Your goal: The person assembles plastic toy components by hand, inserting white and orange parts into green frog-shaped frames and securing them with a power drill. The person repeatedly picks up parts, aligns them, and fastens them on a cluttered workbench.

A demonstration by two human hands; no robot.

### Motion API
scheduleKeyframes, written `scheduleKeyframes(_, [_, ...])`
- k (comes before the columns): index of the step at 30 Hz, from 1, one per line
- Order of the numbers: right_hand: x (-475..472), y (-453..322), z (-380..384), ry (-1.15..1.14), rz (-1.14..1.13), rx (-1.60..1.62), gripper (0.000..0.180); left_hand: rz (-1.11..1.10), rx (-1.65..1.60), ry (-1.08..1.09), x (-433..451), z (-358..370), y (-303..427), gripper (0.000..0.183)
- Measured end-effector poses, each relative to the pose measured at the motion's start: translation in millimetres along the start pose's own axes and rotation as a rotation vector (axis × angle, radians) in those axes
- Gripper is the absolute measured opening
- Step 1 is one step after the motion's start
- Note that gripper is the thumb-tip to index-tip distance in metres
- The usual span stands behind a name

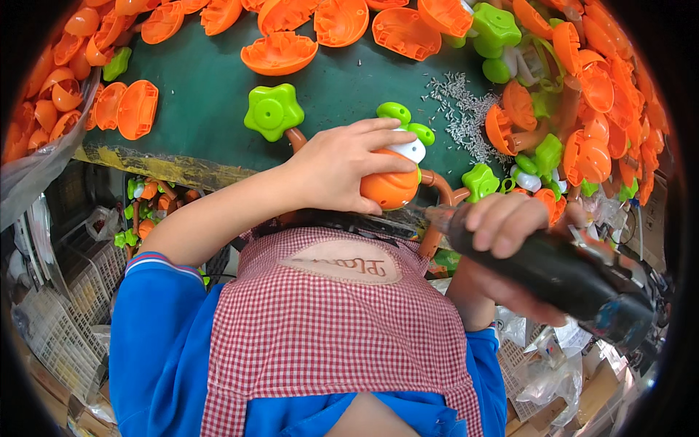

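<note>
My left hand [349,161] is closed over an orange plastic toy body [390,188] at the table's near edge. White eyes [409,148] and green round knobs [394,112] top this toy. Brown bent plastic limbs [437,183] come off it, one ending in a green star-shaped piece [274,112]. My right hand [505,229] grips a black power screwdriver [551,273], slightly blurred. Its tip points at the lower edge of the orange body, close to a screw hole; whether it touches cannot be made out.
Small silver screws [464,114] lie spread on the green tabletop [196,93]. Orange half shells [278,53] line the far side, with a heap of shells and toy parts [600,109] at right. A plastic bag of orange shells [60,104] stands left. Toys fill a lower space [144,210].
</note>
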State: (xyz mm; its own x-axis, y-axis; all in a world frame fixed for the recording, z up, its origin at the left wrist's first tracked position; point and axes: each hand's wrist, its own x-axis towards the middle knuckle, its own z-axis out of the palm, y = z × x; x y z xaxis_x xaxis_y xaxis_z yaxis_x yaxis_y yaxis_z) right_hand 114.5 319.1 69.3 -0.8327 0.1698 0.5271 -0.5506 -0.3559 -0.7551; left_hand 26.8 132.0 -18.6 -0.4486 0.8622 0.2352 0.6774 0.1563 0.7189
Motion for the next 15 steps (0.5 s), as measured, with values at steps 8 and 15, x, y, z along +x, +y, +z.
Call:
scheduleKeyframes(8, [-16,13,13,-0.234,0.080,-0.206,0.111,-0.013,0.036,0.044,-1,5,3,0.059])
scheduleKeyframes(15, [-10,21,13,-0.317,0.249,-0.242,0.083,0.008,0.074,0.063,-3,6,1,0.062])
